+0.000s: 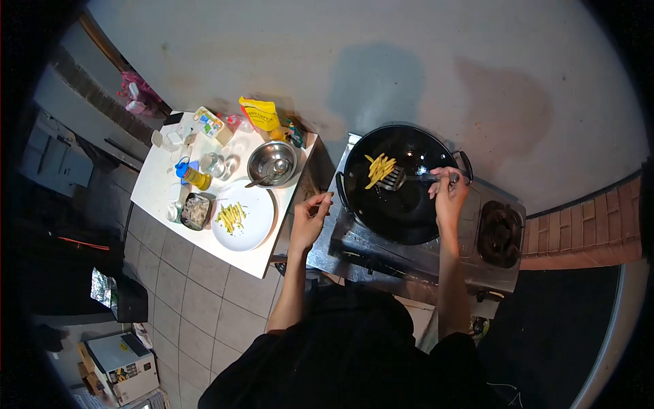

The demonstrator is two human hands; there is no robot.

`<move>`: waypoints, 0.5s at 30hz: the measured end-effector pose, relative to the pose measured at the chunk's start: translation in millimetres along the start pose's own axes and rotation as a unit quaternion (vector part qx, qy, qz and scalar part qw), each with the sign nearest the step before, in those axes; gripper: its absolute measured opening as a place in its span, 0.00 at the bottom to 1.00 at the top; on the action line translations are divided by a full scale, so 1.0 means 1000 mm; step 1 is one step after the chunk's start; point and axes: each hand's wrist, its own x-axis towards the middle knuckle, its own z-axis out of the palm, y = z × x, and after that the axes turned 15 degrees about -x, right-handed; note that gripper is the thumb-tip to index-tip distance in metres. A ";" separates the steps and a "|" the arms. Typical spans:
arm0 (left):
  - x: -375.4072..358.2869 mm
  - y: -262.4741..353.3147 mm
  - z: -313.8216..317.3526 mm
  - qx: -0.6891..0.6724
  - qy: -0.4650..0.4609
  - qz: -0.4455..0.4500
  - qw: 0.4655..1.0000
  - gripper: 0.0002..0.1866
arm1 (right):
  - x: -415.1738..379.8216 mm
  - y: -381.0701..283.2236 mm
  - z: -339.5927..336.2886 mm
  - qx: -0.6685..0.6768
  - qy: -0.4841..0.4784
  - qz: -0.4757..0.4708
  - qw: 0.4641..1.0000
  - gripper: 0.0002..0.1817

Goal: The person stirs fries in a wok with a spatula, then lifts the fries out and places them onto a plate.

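A black wok (402,221) sits on the stove, with yellow strips of food (380,170) in its upper left part. My right hand (449,191) grips the handle of a slotted spatula (393,179), whose blade touches the strips. My left hand (313,215) is raised between the wok and the white table, its fingers pinched together; what they hold, if anything, is too small to name. More yellow strips (231,217) lie on a white plate (257,230) to the left of that hand.
On the white table (151,184) stand a steel bowl (253,163) with a spoon, a yellow bottle (197,178), a glass jar (212,163), a container of pale food (196,210) and a yellow bag (260,113). A second burner (501,232) is right of the wok.
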 end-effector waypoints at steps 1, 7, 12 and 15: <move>0.000 0.000 -0.001 0.002 0.001 -0.003 1.000 0.17 | 0.002 -0.002 0.003 0.000 -0.002 0.000 1.000 0.05; 0.002 -0.001 -0.004 0.007 -0.001 0.001 1.000 0.17 | 0.008 -0.012 0.009 0.044 -0.019 0.018 0.999 0.05; 0.004 -0.003 -0.004 0.005 -0.001 0.003 1.000 0.17 | 0.007 -0.010 0.006 0.054 -0.022 0.025 0.998 0.06; 0.004 -0.003 -0.003 -0.002 -0.003 -0.003 1.000 0.17 | 0.007 -0.007 0.002 0.052 -0.045 0.023 0.997 0.07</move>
